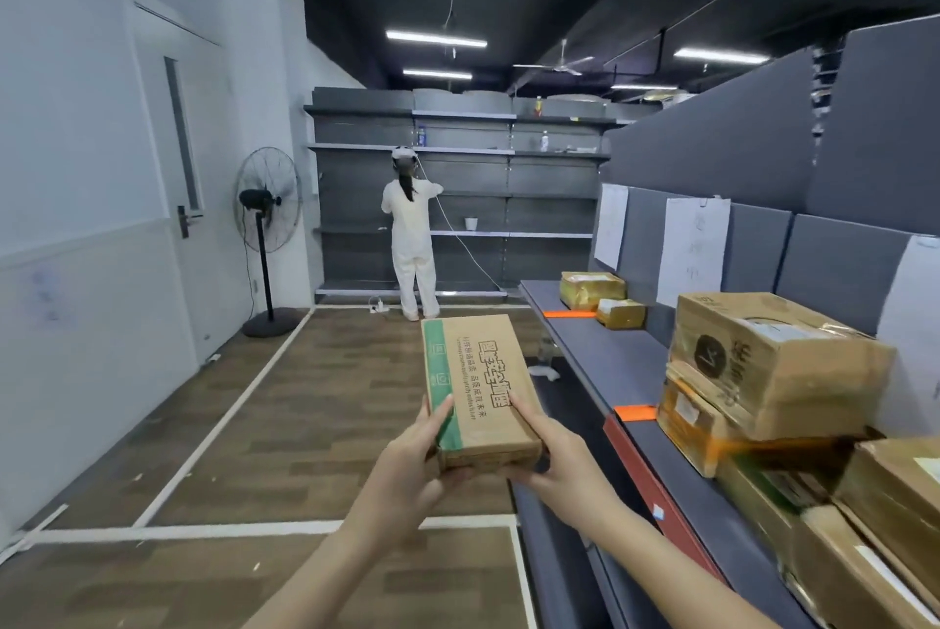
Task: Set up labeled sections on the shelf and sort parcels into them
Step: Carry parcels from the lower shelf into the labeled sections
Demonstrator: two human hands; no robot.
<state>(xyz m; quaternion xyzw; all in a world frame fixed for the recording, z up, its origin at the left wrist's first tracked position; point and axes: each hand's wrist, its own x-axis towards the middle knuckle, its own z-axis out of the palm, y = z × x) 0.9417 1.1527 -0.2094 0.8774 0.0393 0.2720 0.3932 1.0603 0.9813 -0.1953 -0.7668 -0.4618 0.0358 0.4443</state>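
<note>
I hold a flat brown cardboard parcel (475, 382) with a green stripe and printed characters out in front of me, over the aisle floor. My left hand (414, 458) grips its near left corner, and my right hand (547, 458) grips its near right corner. To my right runs the grey shelf (605, 348) with orange tape markers (635, 412) on its front edge and white paper labels (693, 249) on its back panel. Several parcels (773, 364) are stacked at the near end, and two small yellowish ones (592, 290) lie farther along.
A person in white (413, 242) stands at the far grey shelving (508, 181), back to me. A standing fan (267, 221) is by the left wall near a door (178, 140). White tape lines (229, 410) mark the wood floor.
</note>
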